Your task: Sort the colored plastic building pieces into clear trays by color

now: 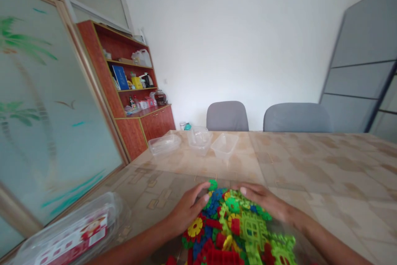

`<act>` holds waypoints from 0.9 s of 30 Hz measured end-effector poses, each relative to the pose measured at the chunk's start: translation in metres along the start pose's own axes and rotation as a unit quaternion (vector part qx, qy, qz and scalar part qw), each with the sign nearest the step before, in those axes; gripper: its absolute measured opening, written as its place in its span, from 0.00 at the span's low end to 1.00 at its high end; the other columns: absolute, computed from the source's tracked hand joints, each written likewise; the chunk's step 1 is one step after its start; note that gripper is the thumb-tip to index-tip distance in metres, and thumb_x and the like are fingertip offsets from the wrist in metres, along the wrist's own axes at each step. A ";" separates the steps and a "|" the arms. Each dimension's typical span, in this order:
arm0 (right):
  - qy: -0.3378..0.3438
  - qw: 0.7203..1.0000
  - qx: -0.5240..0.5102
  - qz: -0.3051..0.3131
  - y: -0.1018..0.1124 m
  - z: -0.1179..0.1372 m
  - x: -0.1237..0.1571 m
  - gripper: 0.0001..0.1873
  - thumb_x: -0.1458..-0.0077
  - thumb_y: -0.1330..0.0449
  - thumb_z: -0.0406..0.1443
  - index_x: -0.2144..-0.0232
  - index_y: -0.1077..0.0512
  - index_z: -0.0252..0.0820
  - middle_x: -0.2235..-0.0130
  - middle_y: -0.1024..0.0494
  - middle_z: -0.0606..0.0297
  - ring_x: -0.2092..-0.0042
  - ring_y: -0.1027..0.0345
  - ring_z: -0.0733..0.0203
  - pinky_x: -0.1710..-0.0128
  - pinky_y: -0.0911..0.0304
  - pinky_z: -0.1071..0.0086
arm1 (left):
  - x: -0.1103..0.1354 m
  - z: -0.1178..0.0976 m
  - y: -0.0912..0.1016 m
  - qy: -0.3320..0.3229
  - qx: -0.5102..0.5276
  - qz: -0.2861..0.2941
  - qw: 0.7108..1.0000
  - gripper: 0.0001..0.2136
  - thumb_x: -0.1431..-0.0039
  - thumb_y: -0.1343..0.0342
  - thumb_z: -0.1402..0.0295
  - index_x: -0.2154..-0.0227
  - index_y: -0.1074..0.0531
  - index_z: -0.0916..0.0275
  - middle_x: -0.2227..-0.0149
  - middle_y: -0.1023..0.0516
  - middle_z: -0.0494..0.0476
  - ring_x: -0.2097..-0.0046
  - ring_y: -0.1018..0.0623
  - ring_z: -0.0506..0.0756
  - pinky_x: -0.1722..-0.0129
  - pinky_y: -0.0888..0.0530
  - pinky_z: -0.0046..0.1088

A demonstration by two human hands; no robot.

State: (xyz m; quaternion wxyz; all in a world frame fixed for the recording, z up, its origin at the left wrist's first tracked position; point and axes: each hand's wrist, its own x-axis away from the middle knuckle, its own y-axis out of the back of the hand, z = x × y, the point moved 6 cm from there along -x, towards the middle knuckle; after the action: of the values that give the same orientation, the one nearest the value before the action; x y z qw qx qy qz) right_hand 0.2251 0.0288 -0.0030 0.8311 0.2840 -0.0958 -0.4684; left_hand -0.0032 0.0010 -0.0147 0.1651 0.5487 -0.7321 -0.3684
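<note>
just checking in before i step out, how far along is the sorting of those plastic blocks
Barely begun, by the look of it. Done: three clear tubs are set out at the far side of the table, and they look empty. In hand: the left hand and right hand rest on a mixed heap of coloured blocks, fingers spread. Left: the whole heap is unsorted. A clear lidded box lies beside it.

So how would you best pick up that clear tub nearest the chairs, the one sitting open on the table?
Probably by its rim. The tub stands upright and open-topped on the table, with thin walls that flare out to a lip. Come from above on the near side, thumb inside and fingers outside one wall. The other tub sits close on its left, so the right or near edge gives more room.
</note>
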 end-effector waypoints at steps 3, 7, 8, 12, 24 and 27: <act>0.031 0.999 -0.004 0.028 -0.003 0.021 -0.008 0.31 0.39 0.55 0.54 0.54 0.24 0.41 0.55 0.20 0.61 0.53 0.26 0.53 0.52 0.32 0.62 | -0.009 -0.014 0.018 -0.086 -0.083 -0.009 0.993 0.17 0.35 0.56 0.62 0.47 0.33 0.57 0.47 0.25 0.52 0.46 0.26 0.52 0.45 0.31 0.26; 0.033 0.996 0.070 -0.051 0.017 0.011 -0.043 0.26 0.41 0.50 0.50 0.52 0.27 0.39 0.52 0.22 0.56 0.53 0.28 0.50 0.52 0.34 0.59 | -0.057 -0.002 0.074 -0.090 -0.239 -0.103 0.961 0.20 0.40 0.55 0.75 0.45 0.35 0.63 0.39 0.35 0.60 0.39 0.35 0.56 0.37 0.40 0.36; 0.028 0.993 0.096 -0.069 0.021 0.007 -0.053 0.24 0.41 0.49 0.47 0.51 0.28 0.38 0.53 0.22 0.54 0.55 0.28 0.51 0.53 0.34 0.59 | -0.071 0.003 0.087 -0.083 -0.258 -0.116 0.955 0.22 0.41 0.57 0.78 0.43 0.36 0.64 0.37 0.39 0.61 0.37 0.38 0.57 0.37 0.42 0.38; -0.003 0.977 0.190 -0.095 0.025 -0.004 -0.085 0.19 0.38 0.46 0.39 0.47 0.33 0.37 0.62 0.21 0.58 0.62 0.27 0.56 0.56 0.34 0.57 | -0.117 0.014 0.119 -0.066 -0.330 -0.119 0.934 0.26 0.43 0.57 0.83 0.43 0.36 0.57 0.33 0.49 0.56 0.37 0.38 0.61 0.41 0.35 0.43; -0.047 0.937 0.326 -0.119 0.039 -0.009 -0.103 0.12 0.37 0.45 0.39 0.53 0.30 0.44 0.48 0.28 0.60 0.54 0.31 0.57 0.55 0.32 0.59 | -0.153 0.018 0.114 -0.051 -0.420 -0.049 0.905 0.12 0.38 0.45 0.68 0.53 0.30 0.63 0.45 0.31 0.61 0.48 0.28 0.59 0.51 0.28 0.45; -0.061 0.922 0.358 -0.130 0.052 -0.014 -0.092 0.13 0.37 0.44 0.39 0.52 0.31 0.42 0.50 0.28 0.59 0.56 0.30 0.58 0.57 0.31 0.60 | -0.154 0.016 0.108 -0.051 -0.411 -0.056 0.908 0.11 0.38 0.46 0.67 0.54 0.30 0.64 0.50 0.28 0.59 0.51 0.27 0.58 0.53 0.27 0.43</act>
State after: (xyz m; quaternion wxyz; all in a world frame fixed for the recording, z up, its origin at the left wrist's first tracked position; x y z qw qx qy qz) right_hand 0.2189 0.1312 0.0242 0.5979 0.5437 -0.2700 -0.5235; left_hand -0.0344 0.1628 0.0778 0.3172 0.4526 -0.4915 -0.6730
